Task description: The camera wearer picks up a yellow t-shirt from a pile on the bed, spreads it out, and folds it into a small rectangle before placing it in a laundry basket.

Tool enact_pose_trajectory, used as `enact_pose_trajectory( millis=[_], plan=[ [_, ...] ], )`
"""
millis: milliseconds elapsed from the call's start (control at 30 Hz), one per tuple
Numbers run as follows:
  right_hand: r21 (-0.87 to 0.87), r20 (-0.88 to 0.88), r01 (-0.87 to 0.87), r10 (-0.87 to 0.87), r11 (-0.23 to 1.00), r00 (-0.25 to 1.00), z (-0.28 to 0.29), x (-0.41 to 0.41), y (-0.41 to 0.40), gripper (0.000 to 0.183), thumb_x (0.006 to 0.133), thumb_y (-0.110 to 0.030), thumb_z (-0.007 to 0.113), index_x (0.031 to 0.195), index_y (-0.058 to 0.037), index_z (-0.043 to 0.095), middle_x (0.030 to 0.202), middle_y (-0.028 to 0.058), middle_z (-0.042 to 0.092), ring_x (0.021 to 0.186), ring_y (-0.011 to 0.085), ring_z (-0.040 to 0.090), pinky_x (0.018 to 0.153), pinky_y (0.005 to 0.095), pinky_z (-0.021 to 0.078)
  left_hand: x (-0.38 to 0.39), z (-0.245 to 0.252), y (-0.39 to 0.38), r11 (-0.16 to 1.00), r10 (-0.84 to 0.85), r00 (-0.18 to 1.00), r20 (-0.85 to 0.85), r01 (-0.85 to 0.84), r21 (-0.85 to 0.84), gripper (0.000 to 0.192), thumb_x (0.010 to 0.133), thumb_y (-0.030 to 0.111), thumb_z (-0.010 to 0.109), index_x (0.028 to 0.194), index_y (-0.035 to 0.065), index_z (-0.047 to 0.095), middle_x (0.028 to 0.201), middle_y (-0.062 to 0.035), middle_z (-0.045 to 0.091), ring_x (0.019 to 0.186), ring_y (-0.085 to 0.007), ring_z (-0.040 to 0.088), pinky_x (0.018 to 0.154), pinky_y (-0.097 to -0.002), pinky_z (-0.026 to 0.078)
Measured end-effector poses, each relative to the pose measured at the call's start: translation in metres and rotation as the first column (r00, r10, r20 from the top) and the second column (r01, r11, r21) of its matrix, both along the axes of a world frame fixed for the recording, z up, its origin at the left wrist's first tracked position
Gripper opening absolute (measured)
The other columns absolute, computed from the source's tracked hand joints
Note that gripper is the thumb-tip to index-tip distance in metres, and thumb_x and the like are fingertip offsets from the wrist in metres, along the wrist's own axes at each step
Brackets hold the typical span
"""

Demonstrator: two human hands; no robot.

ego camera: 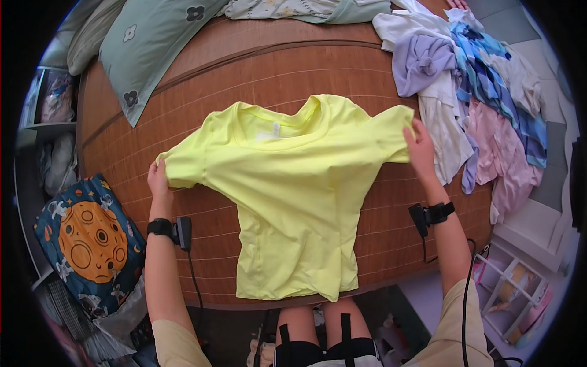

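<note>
A yellow short-sleeved T-shirt is spread over a brown slatted mat, its neckline away from me and its hem near the mat's front edge. My left hand grips the cuff of the sleeve on the left. On the other side, my right hand pinches the opposite cuff. Both sleeves are drawn outward, and creases run across the shirt's body. A white label shows inside the collar. Each wrist wears a black strap with a small device and cable.
Rumpled clothes lie at the right, among them a lavender garment, a blue checked one and a pink one. A green pillow is at the far left. Beside the left edge stands a planet-patterned bag; a white rack is lower right.
</note>
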State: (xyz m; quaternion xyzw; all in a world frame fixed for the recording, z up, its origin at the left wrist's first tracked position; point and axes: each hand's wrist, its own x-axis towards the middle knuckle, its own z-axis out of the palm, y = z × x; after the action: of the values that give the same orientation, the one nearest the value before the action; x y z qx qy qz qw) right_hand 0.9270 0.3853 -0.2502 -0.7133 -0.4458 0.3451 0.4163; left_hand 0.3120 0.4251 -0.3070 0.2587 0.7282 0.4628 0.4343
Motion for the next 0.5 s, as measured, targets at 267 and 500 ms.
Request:
enact_pose_trajectory(
  millis=[267, 500],
  plan=[
    [-0.346, 0.203, 0.107, -0.037, 0.932, 0.978, -0.036, -0.006, -0.019, 0.045, 0.084, -0.015, 0.063, 0.124, -0.0029, 0.048, 0.089, 0.0111, 0.065, 0.085, 0.0220, 0.062, 0.077, 0.0345, 0.0483, 0.030, -0.005, -0.022, 0.997, 0.021, 0.991, 0.131, -0.010, -0.080, 0.038, 0.095, 0.025, 0.058, 0.119, -0.0035, 0.051, 0.110, -0.0089, 0.059, 0.100, -0.0165, 0.057, 0.087, -0.0311, 0.046],
    [0.065, 0.520, -0.133, 0.080, 0.989, 0.850, -0.004, -0.042, 0.020, 0.048, 0.083, -0.014, 0.063, 0.127, -0.0054, 0.047, 0.120, 0.0146, 0.054, 0.115, 0.0320, 0.047, 0.096, 0.0404, 0.0395, 0.078, 0.041, -0.003, 0.975, -0.035, 0.581, -0.813, 0.199, 0.101, 0.034, 0.089, 0.018, 0.064, 0.114, -0.0025, 0.053, 0.111, -0.0123, 0.058, 0.107, -0.0268, 0.054, 0.092, -0.0373, 0.042]
  ],
)
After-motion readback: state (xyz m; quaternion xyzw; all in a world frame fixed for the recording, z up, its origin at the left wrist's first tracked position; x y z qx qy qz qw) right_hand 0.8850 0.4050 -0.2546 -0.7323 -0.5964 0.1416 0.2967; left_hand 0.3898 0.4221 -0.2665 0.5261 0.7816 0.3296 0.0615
